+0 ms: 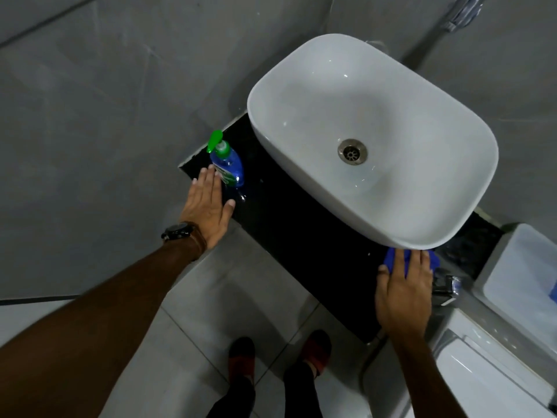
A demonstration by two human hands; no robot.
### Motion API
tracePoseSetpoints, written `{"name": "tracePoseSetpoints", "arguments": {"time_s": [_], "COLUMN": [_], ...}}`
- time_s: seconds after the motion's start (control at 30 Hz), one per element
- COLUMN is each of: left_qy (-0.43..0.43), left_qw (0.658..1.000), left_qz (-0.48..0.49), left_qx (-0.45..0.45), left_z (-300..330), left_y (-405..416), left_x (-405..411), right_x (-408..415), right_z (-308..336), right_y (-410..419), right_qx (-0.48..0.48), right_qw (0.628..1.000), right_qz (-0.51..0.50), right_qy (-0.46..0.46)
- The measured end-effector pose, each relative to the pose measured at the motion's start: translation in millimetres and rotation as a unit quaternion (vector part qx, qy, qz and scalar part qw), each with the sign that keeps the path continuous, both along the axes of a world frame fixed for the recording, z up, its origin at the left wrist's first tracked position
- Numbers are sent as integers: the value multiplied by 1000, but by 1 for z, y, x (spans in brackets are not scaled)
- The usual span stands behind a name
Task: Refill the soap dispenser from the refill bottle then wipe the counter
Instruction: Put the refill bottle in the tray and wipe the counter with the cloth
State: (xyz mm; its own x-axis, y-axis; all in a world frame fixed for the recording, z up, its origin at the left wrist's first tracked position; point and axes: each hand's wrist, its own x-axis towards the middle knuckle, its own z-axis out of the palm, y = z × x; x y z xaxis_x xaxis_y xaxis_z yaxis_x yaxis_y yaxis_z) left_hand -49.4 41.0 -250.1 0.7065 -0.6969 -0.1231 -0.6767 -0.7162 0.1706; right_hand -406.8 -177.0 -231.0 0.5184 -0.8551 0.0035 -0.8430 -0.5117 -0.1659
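Note:
A blue soap dispenser (228, 164) with a green pump stands at the left end of the black counter (295, 236). My left hand (208, 206) lies flat on the counter's left front edge, fingers together, its fingertips touching the dispenser's base. My right hand (404, 294) presses flat on a blue cloth (391, 257) at the counter's right end, just below the rim of the white basin (361, 122). Most of the cloth is hidden under my hand and the basin. No refill bottle is in view.
The white basin takes up most of the counter. A white toilet cistern (518, 285) and lid stand to the right, with a chrome fitting (449, 285) beside the counter end. Grey walls are on the left and behind. My feet stand on the tiled floor below.

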Motion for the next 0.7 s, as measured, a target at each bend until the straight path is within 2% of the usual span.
{"name": "tracePoseSetpoints", "arguments": {"time_s": [0.1, 0.3, 0.47, 0.7], "left_qy": [-1, -3, -4, 0], "left_qw": [1000, 1000, 1000, 1000], "left_qz": [1, -3, -2, 0], "left_qx": [2, -11, -17, -30], "left_z": [-1, -3, -5, -8], "left_y": [0, 1, 1, 1], "left_x": [0, 1, 0, 2], "right_x": [9, 46, 130, 261], "right_z": [-3, -15, -15, -9], "right_y": [23, 84, 96, 83], "right_qx": [-2, -1, 17, 36], "right_qw": [1000, 992, 973, 959], "right_qz": [-22, 123, 228, 282], "right_qy": [-18, -8, 23, 0]}}
